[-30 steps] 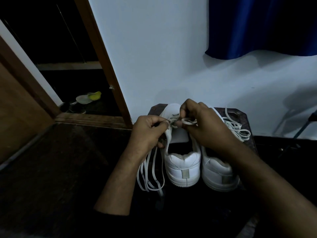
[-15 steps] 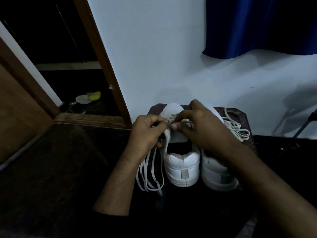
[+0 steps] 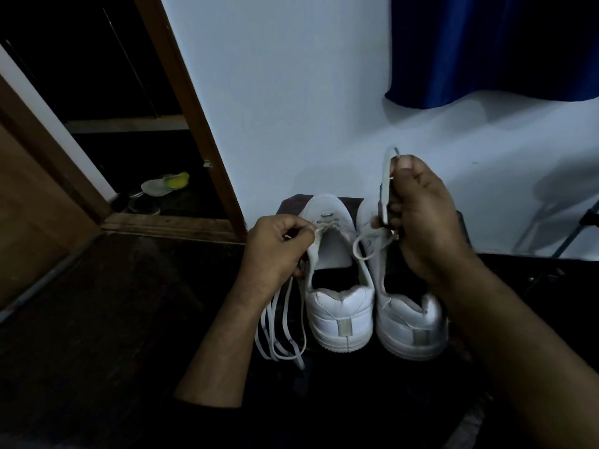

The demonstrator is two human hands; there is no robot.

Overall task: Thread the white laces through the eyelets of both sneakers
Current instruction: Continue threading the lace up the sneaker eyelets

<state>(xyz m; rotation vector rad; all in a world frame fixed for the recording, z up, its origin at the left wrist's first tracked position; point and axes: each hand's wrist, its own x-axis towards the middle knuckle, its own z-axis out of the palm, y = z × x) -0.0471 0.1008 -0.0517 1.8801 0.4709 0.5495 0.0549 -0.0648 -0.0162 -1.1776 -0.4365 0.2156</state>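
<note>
On a dark stool (image 3: 291,202) against a white wall (image 3: 291,92), each hand's grip pinches white lace (image 3: 384,189).

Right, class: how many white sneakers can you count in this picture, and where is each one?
2. One sneaker stands beside the left hand; the other sneaker stands to its right, below the right hand. Both heels face the camera.

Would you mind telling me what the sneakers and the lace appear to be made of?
The sneakers look like smooth white leather or a synthetic imitation: creased heels, faint sheen. The lace in the right hand seems flat woven fabric, matte; it bends limply.
</note>
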